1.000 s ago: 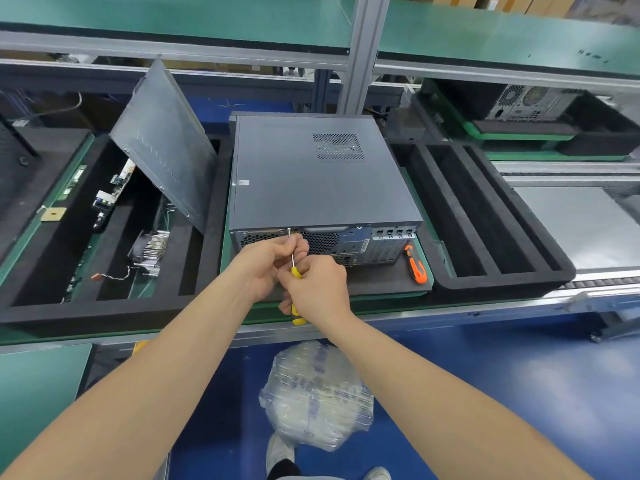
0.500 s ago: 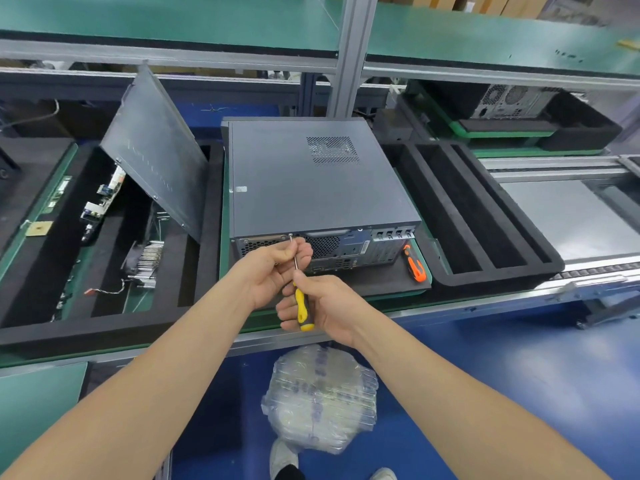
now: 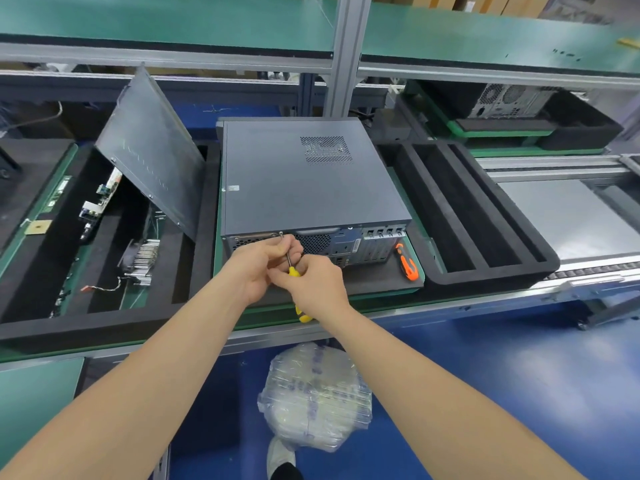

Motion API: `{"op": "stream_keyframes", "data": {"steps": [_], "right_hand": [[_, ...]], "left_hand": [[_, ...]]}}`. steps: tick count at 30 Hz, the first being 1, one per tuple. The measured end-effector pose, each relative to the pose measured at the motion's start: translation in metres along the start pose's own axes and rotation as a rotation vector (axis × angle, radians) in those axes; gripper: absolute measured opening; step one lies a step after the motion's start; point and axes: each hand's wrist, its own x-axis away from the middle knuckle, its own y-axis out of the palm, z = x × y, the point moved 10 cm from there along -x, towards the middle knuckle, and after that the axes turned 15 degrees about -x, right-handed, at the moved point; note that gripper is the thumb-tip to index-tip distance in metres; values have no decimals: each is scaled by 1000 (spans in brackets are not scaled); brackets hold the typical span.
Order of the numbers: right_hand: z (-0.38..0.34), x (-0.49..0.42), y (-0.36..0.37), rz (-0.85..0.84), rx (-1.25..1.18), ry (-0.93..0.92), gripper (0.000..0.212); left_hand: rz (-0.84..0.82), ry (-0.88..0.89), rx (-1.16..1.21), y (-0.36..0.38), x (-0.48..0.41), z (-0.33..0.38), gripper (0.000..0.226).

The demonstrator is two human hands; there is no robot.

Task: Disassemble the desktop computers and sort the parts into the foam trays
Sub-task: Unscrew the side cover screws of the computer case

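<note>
R hand (image 3: 317, 287) rolled back over screwdriver (image 3: 293, 271), L hand (image 3: 264, 268) pinching its shaft

Grey computer (image 3: 304, 188) lies flat, cover on, back facing near. Left foam tray (image 3: 86, 325) holds parts (image 3: 145, 258); right foam tray (image 3: 485, 276) slotted, just beside.

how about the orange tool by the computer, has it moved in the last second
No. The orange tool still lies on the foam pad against the computer's near right corner, as before.
</note>
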Motion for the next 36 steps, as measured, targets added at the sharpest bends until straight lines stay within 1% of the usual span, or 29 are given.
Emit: {"op": "stream_keyframes", "data": {"steps": [2, 4, 6, 8, 9, 11, 13, 14, 17, 20, 22, 24, 27, 30, 33, 36], "right_hand": [[19, 5, 17, -171, -346, 220, 43], [27, 22, 41, -411, -699, 436, 47], [24, 36, 53, -584, -964, 551, 50], [21, 39, 53, -640, -1084, 576, 49], [19, 37, 52, -640, -1080, 553, 46], [14, 32, 47, -606, -986, 463, 36], [14, 24, 41, -523, -856, 384, 28], [14, 20, 38, -474, -790, 357, 29], [14, 11, 26, -320, -573, 282, 42], [13, 3, 14, -168, -390, 196, 45], [14, -2, 9, -101, -293, 167, 44], [17, -5, 8, -81, -261, 193, 50], [23, -5, 20, -132, -342, 270, 50], [30, -1, 31, -195, -453, 374, 39], [30, 13, 46, -415, -626, 519, 39], [16, 27, 51, -648, -872, 565, 43]], "left_hand": [[1, -6, -3, 2, 0, 1, 11], [11, -27, -13, 1, 2, 1, 12], [7, -54, -10, 0, 3, -1, 14], [-11, -69, 0, 0, 4, 0, 15], [-21, -75, 1, 0, 3, 1, 15], [-39, -88, 13, 1, 2, 1, 16], [-55, -93, 56, 2, 1, 0, 19], [-59, -91, 70, 3, 1, 0, 21], [-57, -69, 77, 1, 1, -1, 23], [-41, -55, 49, -2, 0, -1, 22], [-23, -53, 27, -5, 0, -2, 20], [-6, -38, -7, -7, 0, -1, 20], [28, -5, -47, -7, 0, 2, 23], [-18, -8, -52, -3, -2, 3, 22], [-42, -19, -54, -1, -2, 5, 20], [-42, -48, -20, 0, -1, 3, 18]]}}
